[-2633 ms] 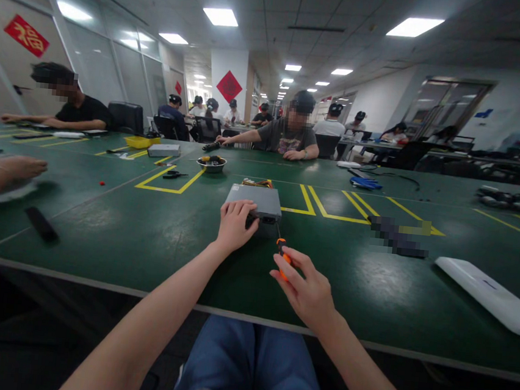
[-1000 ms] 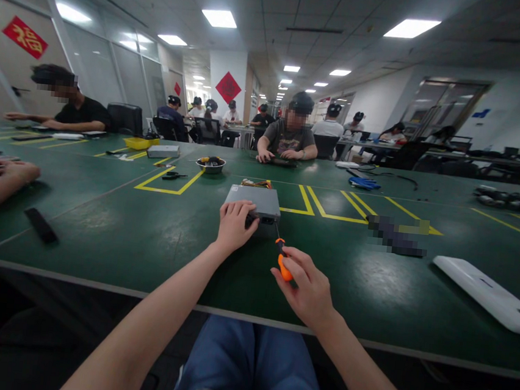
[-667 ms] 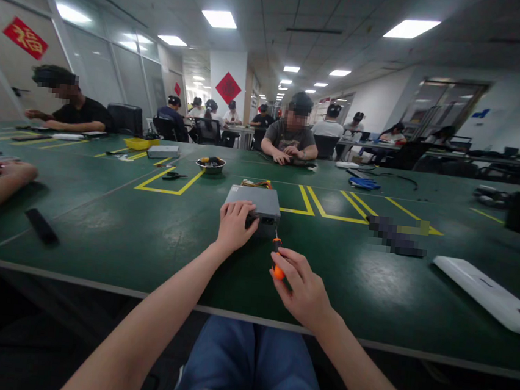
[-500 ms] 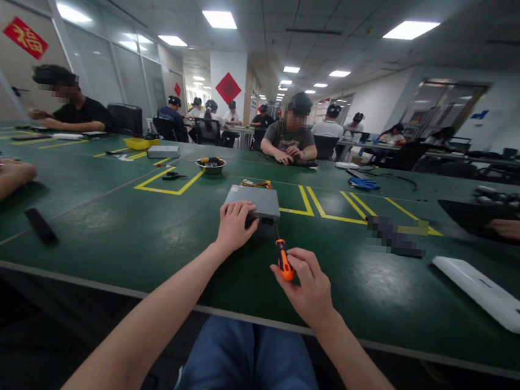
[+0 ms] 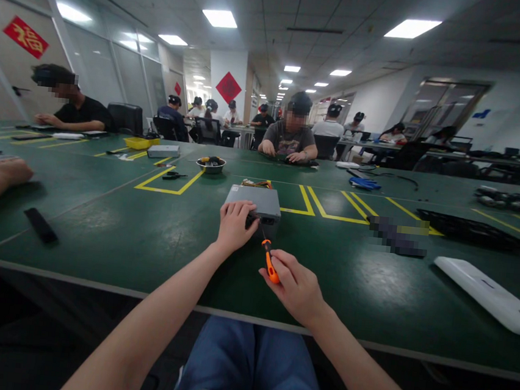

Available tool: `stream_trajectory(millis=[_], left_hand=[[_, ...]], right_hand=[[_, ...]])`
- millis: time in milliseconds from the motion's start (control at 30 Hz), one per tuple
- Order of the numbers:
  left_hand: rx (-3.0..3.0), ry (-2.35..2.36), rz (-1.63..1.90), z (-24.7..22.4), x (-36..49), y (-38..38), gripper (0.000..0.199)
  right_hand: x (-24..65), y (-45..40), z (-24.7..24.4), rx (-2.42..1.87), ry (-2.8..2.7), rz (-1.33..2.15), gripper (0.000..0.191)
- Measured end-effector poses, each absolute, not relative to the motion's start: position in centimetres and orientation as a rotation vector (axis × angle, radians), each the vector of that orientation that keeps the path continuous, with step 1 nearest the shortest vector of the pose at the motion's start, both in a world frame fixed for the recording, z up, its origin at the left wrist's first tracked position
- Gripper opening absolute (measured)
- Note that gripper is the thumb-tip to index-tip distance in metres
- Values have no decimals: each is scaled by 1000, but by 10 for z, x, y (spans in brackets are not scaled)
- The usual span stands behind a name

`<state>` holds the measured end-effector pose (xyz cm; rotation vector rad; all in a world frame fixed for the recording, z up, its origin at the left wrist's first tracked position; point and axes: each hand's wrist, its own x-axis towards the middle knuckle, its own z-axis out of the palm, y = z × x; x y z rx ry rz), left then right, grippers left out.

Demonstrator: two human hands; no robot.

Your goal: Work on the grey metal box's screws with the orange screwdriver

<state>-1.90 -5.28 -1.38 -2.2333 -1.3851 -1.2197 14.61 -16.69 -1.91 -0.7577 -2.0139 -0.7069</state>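
Note:
A grey metal box [image 5: 259, 200] with a socket on its near face and coloured wires [image 5: 257, 184] behind it stands on the green table [image 5: 144, 251]. My left hand [image 5: 237, 223] lies over its near left corner, fingers on the top and thumb at the near face. In my right hand [image 5: 295, 284] is an orange and black screwdriver [image 5: 270, 262], held by the handle between thumb and fingers. Its thin shaft points up and away to the near face of the box, close to my left thumb. Whether the tip touches a screw is too small to tell.
A metal bowl [image 5: 211, 165] with tools stands beyond the box to the left. Right are a dark pouch [image 5: 396, 237], a white casing [image 5: 489, 295] and a black panel [image 5: 472, 229]. Another person's hands [image 5: 9, 174] rest at the left edge. A person [image 5: 291, 130] sits opposite.
My right hand and the screwdriver have moved left along the near face of the box. My left hand has stayed put. At the right, another person's hand has left the black panel, which now lies flat.

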Motion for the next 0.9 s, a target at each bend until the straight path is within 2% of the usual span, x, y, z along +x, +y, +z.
stream_trajectory(millis=[900], left_hand=[[-2231, -1387, -1215, -14, -18, -53, 26]], right_hand=[[145, -166, -18, -799, -2003, -715, 19]])
